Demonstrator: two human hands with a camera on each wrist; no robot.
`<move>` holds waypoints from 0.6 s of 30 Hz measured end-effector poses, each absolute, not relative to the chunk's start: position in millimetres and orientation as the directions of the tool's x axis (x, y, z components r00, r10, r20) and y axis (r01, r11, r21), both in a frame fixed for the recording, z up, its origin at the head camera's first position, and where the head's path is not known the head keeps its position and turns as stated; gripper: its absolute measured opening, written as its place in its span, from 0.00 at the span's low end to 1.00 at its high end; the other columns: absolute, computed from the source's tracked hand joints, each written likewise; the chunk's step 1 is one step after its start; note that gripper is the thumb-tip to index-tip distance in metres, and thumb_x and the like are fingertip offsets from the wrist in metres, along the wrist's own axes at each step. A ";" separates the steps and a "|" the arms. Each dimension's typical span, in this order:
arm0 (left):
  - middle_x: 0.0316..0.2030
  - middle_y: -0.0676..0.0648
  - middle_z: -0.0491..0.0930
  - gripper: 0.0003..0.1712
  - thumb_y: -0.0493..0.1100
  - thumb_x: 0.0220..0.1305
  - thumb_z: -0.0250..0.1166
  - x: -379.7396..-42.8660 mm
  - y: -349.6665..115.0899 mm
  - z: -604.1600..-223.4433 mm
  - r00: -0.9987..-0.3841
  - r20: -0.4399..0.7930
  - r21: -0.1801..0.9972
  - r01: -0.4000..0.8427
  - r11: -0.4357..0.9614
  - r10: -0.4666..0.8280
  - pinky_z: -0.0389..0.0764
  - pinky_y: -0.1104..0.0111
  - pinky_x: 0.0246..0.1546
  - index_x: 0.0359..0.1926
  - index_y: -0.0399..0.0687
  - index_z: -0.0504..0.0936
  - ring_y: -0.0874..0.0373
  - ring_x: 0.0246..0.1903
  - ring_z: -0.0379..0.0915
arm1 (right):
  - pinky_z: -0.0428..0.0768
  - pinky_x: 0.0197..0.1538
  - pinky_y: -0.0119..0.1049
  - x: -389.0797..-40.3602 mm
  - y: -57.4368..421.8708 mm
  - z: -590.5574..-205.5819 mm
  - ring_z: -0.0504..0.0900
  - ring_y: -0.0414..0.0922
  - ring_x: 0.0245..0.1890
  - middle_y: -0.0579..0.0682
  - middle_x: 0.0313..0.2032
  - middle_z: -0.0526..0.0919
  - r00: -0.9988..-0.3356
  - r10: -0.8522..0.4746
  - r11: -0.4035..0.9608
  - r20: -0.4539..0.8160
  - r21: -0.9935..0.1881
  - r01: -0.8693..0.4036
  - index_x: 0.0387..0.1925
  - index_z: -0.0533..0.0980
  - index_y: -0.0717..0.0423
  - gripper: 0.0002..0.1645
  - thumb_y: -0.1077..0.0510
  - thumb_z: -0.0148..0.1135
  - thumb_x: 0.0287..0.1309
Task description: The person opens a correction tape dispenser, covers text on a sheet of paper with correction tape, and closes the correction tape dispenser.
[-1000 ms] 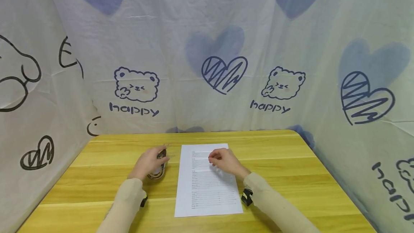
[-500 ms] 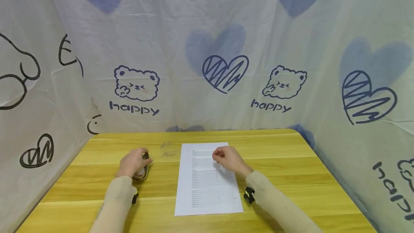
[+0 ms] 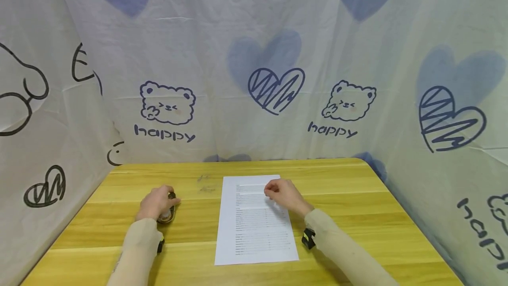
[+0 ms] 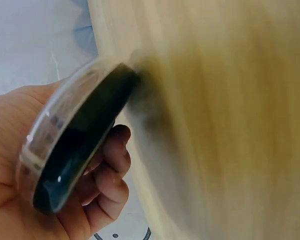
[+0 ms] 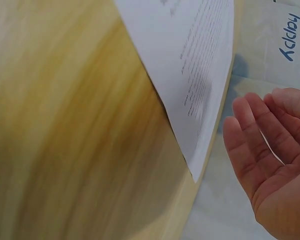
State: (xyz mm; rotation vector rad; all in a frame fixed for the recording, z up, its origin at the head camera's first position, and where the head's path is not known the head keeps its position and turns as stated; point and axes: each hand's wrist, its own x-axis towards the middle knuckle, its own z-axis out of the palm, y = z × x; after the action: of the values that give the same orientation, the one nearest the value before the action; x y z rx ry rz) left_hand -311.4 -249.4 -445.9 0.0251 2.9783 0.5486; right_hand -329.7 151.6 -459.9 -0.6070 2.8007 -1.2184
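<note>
In the head view my left hand [image 3: 155, 202] grips a small oval object [image 3: 166, 216] at the left of the wooden table. The left wrist view shows this object [image 4: 82, 142] tilted in the palm, with a clear domed shell and a dark, glossy flat side. Several fingers [image 4: 112, 187] curl behind it; its exact kind cannot be told. Over the upper right part of a printed paper sheet [image 3: 254, 233] my right hand [image 3: 286, 195] hovers. Its fingers [image 5: 250, 145] are loosely bent and hold nothing in the right wrist view.
Faint dark marks [image 3: 205, 184] lie on the yellow wooden table [image 3: 349, 224], left of the sheet's top. A pale cloth [image 3: 222, 131] printed with hearts and bears hangs behind and at both sides.
My left hand has moved left, away from the paper, carrying the oval object. Dark marks on the table, partly covered before, now show. My right hand has shifted slightly right.
</note>
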 end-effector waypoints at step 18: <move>0.16 0.46 0.71 0.16 0.48 0.68 0.63 -299.0 -246.1 -443.9 -0.992 -0.116 0.376 -0.085 0.923 -0.044 0.64 0.69 0.14 0.35 0.37 0.76 0.58 0.13 0.63 | 0.82 0.36 0.33 -331.4 165.4 -462.2 0.83 0.40 0.32 0.47 0.34 0.87 -0.942 -0.305 0.651 0.137 -0.692 -0.311 0.41 0.83 0.60 0.10 0.57 0.61 0.66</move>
State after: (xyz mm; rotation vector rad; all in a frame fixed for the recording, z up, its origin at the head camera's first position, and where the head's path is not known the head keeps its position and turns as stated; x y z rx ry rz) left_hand -299.0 -246.1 -443.9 -0.0995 2.9767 0.5892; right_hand -331.4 165.4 -462.2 -0.5340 2.8620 -1.2024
